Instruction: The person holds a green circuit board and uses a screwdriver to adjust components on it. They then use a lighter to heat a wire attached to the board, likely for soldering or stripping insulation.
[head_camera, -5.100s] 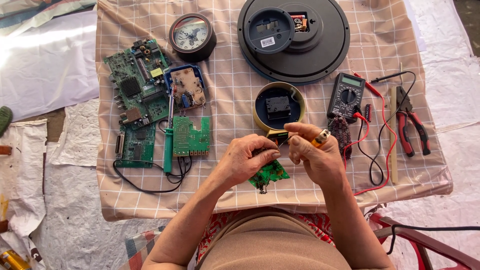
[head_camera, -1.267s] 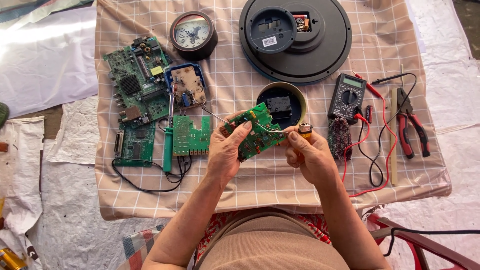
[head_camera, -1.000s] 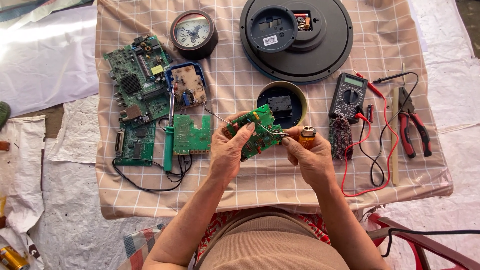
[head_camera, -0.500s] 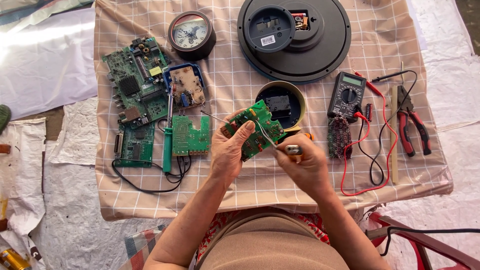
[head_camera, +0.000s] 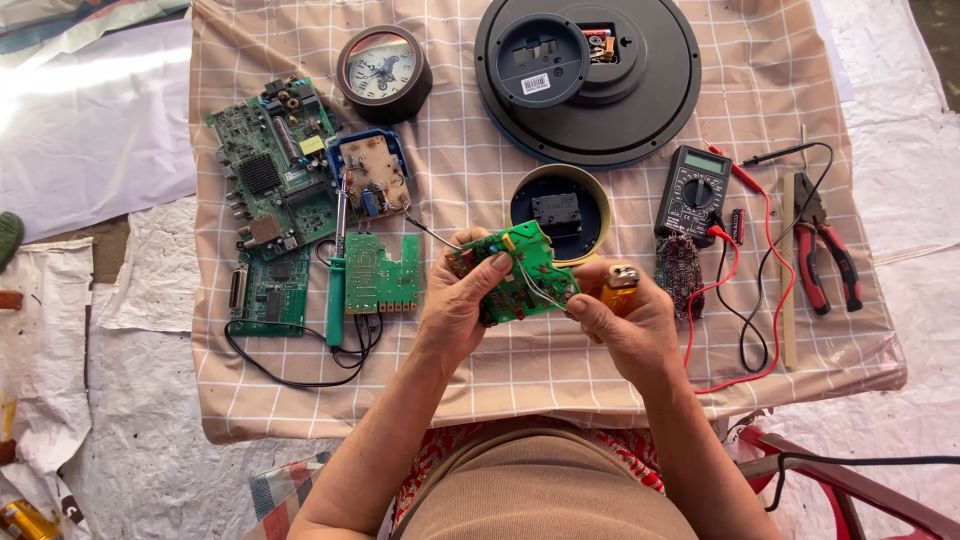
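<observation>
My left hand (head_camera: 458, 312) grips a small green circuit board (head_camera: 522, 272) by its left edge and holds it tilted above the checked cloth (head_camera: 500, 372). My right hand (head_camera: 628, 328) is just right of the board with an orange lighter (head_camera: 621, 279) held upright in it. Its fingertips also pinch a thin wire (head_camera: 535, 290) that runs up onto the board's face. Directly behind the board lies a round yellow-rimmed clock case (head_camera: 560, 205).
Large green circuit boards (head_camera: 275, 175), a blue-cased board (head_camera: 370, 175), a green-handled soldering iron (head_camera: 335, 285) and a smaller green board (head_camera: 385, 275) lie left. A small clock (head_camera: 382, 68) and a big black clock back (head_camera: 585, 75) sit behind. Multimeter (head_camera: 693, 188) and red-handled pliers (head_camera: 825, 250) lie right.
Five seconds ago both hands held the board low near the cloth's front edge; it now sits higher. In the last half second my right hand turned and the lighter came into view.
</observation>
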